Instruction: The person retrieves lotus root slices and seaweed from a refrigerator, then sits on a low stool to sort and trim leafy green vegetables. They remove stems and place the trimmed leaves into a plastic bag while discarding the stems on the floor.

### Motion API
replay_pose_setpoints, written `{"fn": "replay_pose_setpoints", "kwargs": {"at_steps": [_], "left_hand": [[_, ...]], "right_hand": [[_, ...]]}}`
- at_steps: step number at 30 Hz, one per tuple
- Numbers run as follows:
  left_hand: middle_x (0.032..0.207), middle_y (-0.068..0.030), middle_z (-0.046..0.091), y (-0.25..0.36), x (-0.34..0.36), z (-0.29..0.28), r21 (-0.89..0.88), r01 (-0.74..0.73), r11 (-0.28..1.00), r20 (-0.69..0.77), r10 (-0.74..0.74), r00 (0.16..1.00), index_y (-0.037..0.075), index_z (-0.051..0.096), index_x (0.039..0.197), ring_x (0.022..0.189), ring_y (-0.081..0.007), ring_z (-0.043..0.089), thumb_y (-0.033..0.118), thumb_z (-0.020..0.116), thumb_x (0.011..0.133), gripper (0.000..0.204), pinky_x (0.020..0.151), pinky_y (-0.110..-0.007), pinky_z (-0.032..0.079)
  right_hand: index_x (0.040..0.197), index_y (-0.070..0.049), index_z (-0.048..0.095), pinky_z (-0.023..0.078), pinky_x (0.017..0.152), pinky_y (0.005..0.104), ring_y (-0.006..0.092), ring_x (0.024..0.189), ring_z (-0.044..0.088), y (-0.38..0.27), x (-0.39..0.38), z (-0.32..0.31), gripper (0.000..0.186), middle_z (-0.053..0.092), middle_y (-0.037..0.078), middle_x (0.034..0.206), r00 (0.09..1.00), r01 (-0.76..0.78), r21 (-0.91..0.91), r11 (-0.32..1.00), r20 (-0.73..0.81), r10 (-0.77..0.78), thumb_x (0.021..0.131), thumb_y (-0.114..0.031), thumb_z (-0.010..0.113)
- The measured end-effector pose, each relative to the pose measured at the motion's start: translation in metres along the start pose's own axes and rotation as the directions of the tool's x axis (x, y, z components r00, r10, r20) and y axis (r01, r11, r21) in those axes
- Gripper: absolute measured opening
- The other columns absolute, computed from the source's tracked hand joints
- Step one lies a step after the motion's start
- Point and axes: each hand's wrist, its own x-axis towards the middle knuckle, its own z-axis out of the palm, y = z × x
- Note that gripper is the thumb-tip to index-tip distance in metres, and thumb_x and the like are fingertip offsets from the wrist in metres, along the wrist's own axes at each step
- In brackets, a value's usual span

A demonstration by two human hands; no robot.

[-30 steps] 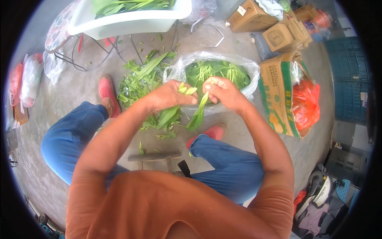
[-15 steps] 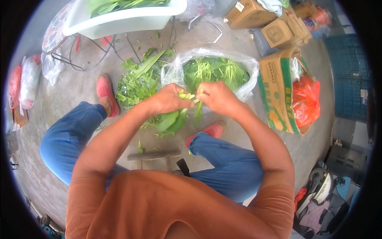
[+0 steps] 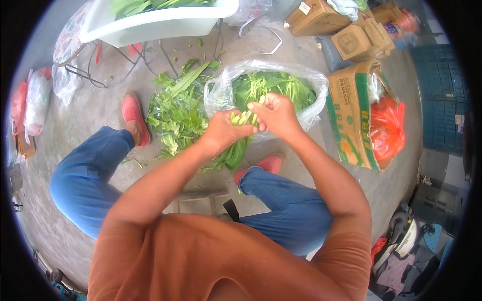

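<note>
My left hand (image 3: 222,132) is closed round a bunch of leafy greens (image 3: 241,119), the pale cut stem ends poking up between its fingers and thumb. Dark leaves of the bunch hang below that hand. Against it, my right hand (image 3: 277,116) pinches pale green stems at the bunch's right side, thumb pressed to fingers. Both hands are over the near edge of a clear plastic bag (image 3: 320,89), which stands open with more leafy greens (image 3: 296,89) inside. Left of the bag, a loose heap of leaves (image 3: 173,118) lies on the floor.
A white tub (image 3: 160,26) of greens rests on a wire-legged stand at the far left. To the right are a cardboard carton (image 3: 350,123) with a red plastic bag (image 3: 385,128) and smaller boxes (image 3: 321,19). My pink shoes (image 3: 133,115) flank the leaves; a wooden stool (image 3: 201,194) shows nearer me.
Both hands have shifted slightly right, my left hand the more. The bunch has turned, its stem ends now upward. My right thumb and fingers have moved up along the stems.
</note>
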Motion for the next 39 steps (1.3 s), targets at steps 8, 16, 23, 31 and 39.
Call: {"fn": "replay_pose_setpoints", "kwargs": {"at_steps": [8, 16, 23, 31, 39], "left_hand": [[0.072, -0.0024, 0.061, 0.0, 0.008, 0.003, 0.002, -0.023, 1.0, 0.067, 0.023, 0.997, 0.002, 0.063, 0.083, 0.063, -0.0064, 0.052, 0.012, 0.068, 0.072, 0.016, 0.055, -0.025, 0.044], [0.069, -0.0006, 0.058, 0.021, 0.009, -0.022, 0.263, 0.072, 0.962, 0.198, -0.127, 0.972, 0.002, 0.064, 0.083, 0.06, -0.0061, 0.05, 0.015, 0.066, 0.073, 0.016, 0.054, -0.025, 0.043], [0.075, -0.0045, 0.061, 0.068, -0.015, -0.053, 0.553, -0.067, 0.831, 0.214, -0.064, 0.975, 0.002, 0.063, 0.091, 0.07, -0.0106, 0.054, 0.015, 0.064, 0.073, 0.022, 0.068, -0.027, 0.045], [0.085, -0.0107, 0.06, 0.294, -0.027, -0.029, 0.624, -0.352, 0.697, -0.295, 0.628, 0.72, 0.0, 0.056, 0.092, 0.073, -0.0168, 0.061, 0.021, 0.059, 0.082, 0.024, 0.06, -0.028, 0.053], [0.113, -0.0183, 0.053, 0.307, 0.048, -0.113, 0.993, 0.109, -0.052, 0.017, 0.955, 0.296, 0.002, 0.05, 0.115, 0.102, -0.0262, 0.054, 0.017, 0.061, 0.081, 0.039, 0.089, -0.04, 0.045]], "right_hand": [[0.066, -0.004, 0.048, 0.038, 0.039, 0.0217, 0.0063, 0.043, 0.049, -0.001, -0.002, 0.001, 0.025, 0.053, 0.002, 0.055, 1.0, -0.007, -0.036, 0.999, -0.004, 0.007, 0.082, -0.017, 0.063], [0.068, -0.006, 0.048, 0.035, 0.04, 0.0228, 0.006, 0.044, 0.047, 0.006, -0.002, -0.011, 0.022, 0.05, 0.0, 0.053, 0.96, 0.232, -0.292, 0.928, 0.22, -0.171, 0.084, -0.015, 0.06], [0.073, -0.005, 0.052, 0.04, 0.044, 0.0225, 0.007, 0.046, 0.049, 0.023, 0.004, -0.008, 0.016, 0.052, 0.0, 0.057, 0.98, -0.046, -0.043, 0.998, 0.193, 0.054, 0.085, -0.014, 0.058], [0.079, -0.006, 0.062, 0.046, 0.053, 0.0265, 0.0084, 0.058, 0.056, 0.05, 0.027, -0.004, 0.008, 0.06, 0.001, 0.065, 0.96, 0.176, -0.29, 0.941, 0.263, -0.098, 0.082, -0.012, 0.058], [0.083, -0.012, 0.063, 0.047, 0.062, 0.0333, 0.0238, 0.07, 0.061, 0.102, 0.073, 0.0, 0.015, 0.063, 0.007, 0.076, 0.952, 0.303, -0.595, 0.744, 0.16, -0.26, 0.071, -0.007, 0.056]]}}
